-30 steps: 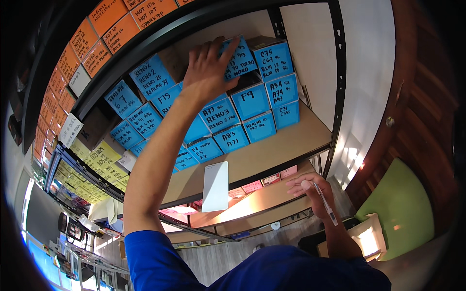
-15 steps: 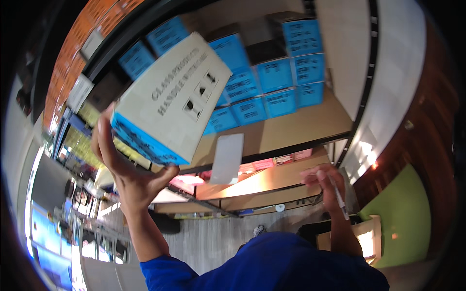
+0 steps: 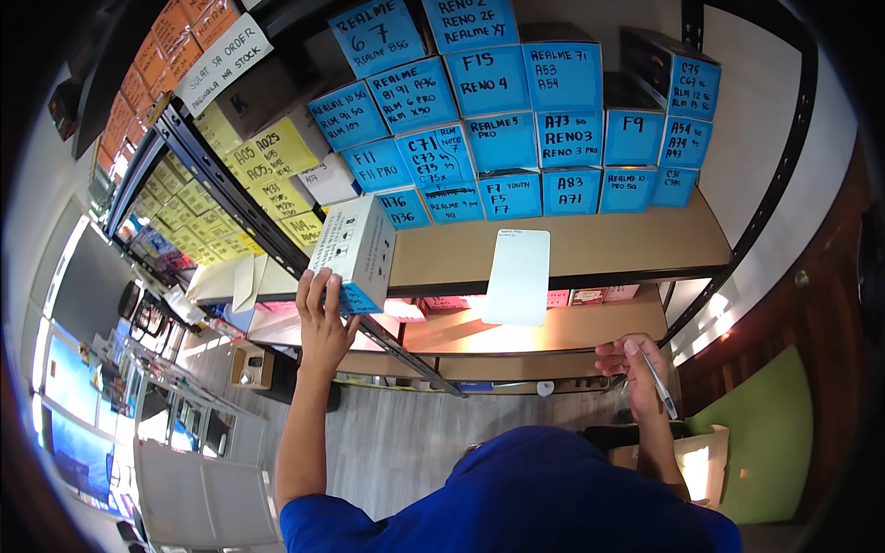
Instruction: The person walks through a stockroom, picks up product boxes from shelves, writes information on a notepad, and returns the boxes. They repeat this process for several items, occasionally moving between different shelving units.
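Left hand (image 3: 323, 318) is gripping the white carton w/ blue end (image 3: 355, 251), fingers wrapped on its lower edge, at the shelf (image 3: 572, 258) front. Right hand (image 3: 631, 364) is closing round a pen (image 3: 659, 382), well apart.

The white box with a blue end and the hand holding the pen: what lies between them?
In the head view, a white paper sheet hangs from the wooden shelf's edge between white box and right hand.

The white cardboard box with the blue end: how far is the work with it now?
Done: the white cardboard box with the blue end is off the stack of blue-labelled boxes. In hand: left hand grips it; right hand holds a pen. Left: setting it down.
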Tool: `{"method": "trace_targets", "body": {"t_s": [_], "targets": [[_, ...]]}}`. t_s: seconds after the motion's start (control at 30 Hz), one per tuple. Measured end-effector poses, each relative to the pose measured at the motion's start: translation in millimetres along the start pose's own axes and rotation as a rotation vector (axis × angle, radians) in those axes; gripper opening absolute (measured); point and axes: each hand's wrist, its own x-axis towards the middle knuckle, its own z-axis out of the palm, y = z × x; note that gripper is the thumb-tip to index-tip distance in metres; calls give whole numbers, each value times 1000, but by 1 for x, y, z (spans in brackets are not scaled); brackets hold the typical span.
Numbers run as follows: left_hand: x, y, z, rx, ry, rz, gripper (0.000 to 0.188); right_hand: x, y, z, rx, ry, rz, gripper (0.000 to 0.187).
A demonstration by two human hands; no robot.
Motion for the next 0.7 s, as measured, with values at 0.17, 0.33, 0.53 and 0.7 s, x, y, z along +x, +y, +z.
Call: {"method": "trace_targets", "body": {"t_s": [0.17,0.33,0.53,0.7], "targets": [[17,-2,6,-88,-1,42,119,-10,7,42,-31,2,18,33],[19,47,-32,-331,181,148,114,-5,2,89,-3,-33,56,30],[134,136,-48,-643,13,335,79,-16,-7,101,95,77,-44,31],[257,235,-40,-657,46,549,73,-39,4,64,-61,175,-72,36]]}}
